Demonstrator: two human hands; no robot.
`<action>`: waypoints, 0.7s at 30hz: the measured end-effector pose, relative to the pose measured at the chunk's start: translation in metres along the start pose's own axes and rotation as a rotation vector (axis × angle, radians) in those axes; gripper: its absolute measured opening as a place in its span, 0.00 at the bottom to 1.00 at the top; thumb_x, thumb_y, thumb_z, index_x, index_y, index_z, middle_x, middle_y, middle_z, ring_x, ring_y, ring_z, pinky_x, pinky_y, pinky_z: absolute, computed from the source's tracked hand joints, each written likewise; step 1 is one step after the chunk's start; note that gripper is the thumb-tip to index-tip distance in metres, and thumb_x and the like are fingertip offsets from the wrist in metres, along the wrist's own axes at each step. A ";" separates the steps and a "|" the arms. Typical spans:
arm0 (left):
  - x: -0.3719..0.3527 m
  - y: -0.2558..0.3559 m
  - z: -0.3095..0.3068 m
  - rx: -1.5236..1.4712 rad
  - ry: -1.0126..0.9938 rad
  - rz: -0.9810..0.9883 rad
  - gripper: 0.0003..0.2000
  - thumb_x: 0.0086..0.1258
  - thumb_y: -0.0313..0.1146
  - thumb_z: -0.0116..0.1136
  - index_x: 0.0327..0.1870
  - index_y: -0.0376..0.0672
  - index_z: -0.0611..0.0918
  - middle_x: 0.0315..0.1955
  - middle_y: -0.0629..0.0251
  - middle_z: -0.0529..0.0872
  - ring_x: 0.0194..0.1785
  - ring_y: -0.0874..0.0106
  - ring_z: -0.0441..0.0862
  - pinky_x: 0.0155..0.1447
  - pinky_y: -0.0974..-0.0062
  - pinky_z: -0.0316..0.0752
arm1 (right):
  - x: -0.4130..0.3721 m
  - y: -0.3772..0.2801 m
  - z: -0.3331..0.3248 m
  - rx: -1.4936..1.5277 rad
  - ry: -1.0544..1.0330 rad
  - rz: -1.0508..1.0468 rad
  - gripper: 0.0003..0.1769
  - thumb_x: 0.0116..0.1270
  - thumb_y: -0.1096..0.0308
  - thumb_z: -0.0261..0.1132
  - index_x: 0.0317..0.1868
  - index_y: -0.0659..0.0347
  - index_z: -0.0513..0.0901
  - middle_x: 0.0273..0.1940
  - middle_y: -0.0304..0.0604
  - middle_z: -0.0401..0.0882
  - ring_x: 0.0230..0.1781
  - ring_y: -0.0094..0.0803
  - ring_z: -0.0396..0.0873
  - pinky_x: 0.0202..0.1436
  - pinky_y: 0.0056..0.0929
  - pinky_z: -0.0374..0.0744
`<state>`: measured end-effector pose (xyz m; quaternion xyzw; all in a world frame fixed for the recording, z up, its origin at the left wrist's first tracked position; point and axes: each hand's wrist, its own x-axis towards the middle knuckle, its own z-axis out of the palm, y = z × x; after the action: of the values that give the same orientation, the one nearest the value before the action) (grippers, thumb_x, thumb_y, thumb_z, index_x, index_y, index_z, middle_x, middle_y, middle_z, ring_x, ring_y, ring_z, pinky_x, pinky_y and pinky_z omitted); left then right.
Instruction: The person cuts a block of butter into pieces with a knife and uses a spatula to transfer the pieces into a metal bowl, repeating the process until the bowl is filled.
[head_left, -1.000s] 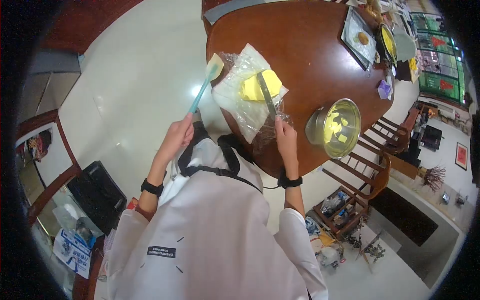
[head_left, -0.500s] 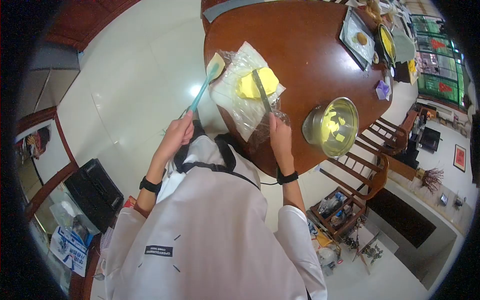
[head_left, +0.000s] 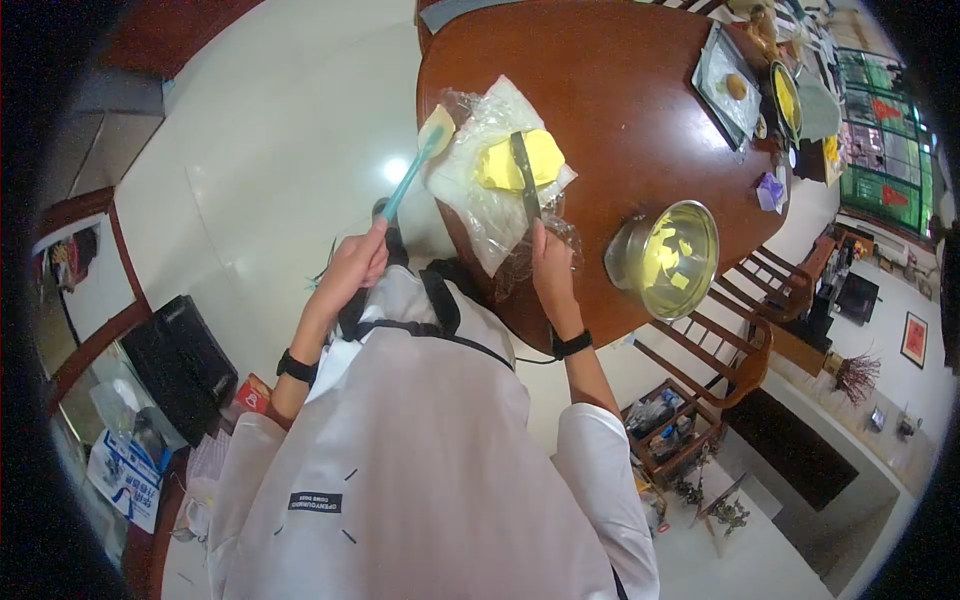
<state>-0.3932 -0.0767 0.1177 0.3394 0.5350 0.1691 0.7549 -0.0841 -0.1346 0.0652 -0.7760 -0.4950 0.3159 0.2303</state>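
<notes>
Round dark wooden table (head_left: 640, 90) over a pale tiled floor; a block of butter (head_left: 545, 155) is being cut on its clear wrapper (head_left: 480, 205) at the near edge.

The right hand (head_left: 550, 270) is closed round the handle of a knife (head_left: 525, 180), whose blade lies across the block; the left hand (head_left: 355, 265) grips a teal spatula (head_left: 415, 170), its tip beside the wrapper, off the butter; the cut seems to want a straight downward press with the wrapper kept flat; a steel bowl (head_left: 628, 262) of butter pieces stands near on the right, nothing between; a tray (head_left: 722, 75) sits well apart.
</notes>
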 end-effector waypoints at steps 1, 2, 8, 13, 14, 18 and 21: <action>-0.001 0.000 -0.001 -0.003 0.003 -0.006 0.28 0.79 0.58 0.42 0.17 0.50 0.60 0.14 0.79 0.60 0.17 0.84 0.53 0.21 0.81 0.48 | 0.001 0.000 0.002 -0.018 0.014 -0.028 0.26 0.79 0.57 0.49 0.34 0.74 0.79 0.31 0.70 0.75 0.35 0.67 0.76 0.35 0.54 0.72; -0.002 -0.001 -0.003 -0.005 0.005 -0.010 0.28 0.79 0.58 0.42 0.17 0.50 0.61 0.13 0.78 0.60 0.16 0.83 0.54 0.21 0.81 0.48 | 0.001 0.001 0.004 -0.036 0.029 -0.055 0.24 0.79 0.59 0.51 0.35 0.74 0.80 0.32 0.71 0.76 0.36 0.67 0.77 0.35 0.55 0.73; -0.006 0.000 -0.004 -0.027 0.041 0.001 0.28 0.78 0.57 0.43 0.17 0.50 0.62 0.13 0.78 0.61 0.17 0.83 0.55 0.21 0.81 0.49 | 0.007 0.010 0.015 -0.061 -0.005 -0.012 0.29 0.80 0.56 0.49 0.32 0.75 0.80 0.32 0.71 0.76 0.36 0.69 0.76 0.38 0.58 0.71; -0.005 -0.006 -0.010 -0.024 0.000 -0.001 0.27 0.79 0.56 0.43 0.18 0.50 0.62 0.14 0.79 0.60 0.17 0.84 0.53 0.21 0.81 0.48 | 0.006 0.008 0.021 -0.058 -0.008 0.044 0.31 0.80 0.54 0.47 0.32 0.76 0.80 0.32 0.72 0.76 0.37 0.70 0.76 0.41 0.59 0.70; -0.003 -0.007 -0.011 -0.029 0.001 -0.003 0.28 0.78 0.56 0.43 0.17 0.50 0.62 0.14 0.78 0.61 0.17 0.83 0.55 0.21 0.81 0.49 | 0.007 0.012 0.022 -0.068 -0.014 0.043 0.31 0.80 0.53 0.47 0.32 0.76 0.79 0.32 0.73 0.76 0.37 0.70 0.76 0.42 0.59 0.70; -0.002 -0.007 -0.013 -0.015 -0.056 -0.013 0.27 0.78 0.56 0.44 0.17 0.50 0.62 0.14 0.78 0.61 0.17 0.83 0.55 0.21 0.81 0.48 | 0.012 0.017 0.029 -0.037 -0.021 0.033 0.32 0.80 0.52 0.46 0.33 0.77 0.79 0.31 0.73 0.75 0.35 0.68 0.76 0.38 0.56 0.71; -0.001 -0.008 -0.012 0.011 -0.070 -0.004 0.28 0.79 0.56 0.43 0.17 0.51 0.62 0.14 0.78 0.61 0.17 0.83 0.54 0.21 0.81 0.49 | 0.019 0.034 0.039 -0.075 0.052 -0.058 0.35 0.80 0.49 0.45 0.27 0.74 0.77 0.26 0.68 0.77 0.25 0.60 0.78 0.29 0.51 0.72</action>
<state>-0.4057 -0.0788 0.1108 0.3483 0.5098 0.1529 0.7716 -0.0851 -0.1292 0.0107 -0.7774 -0.5224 0.2701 0.2231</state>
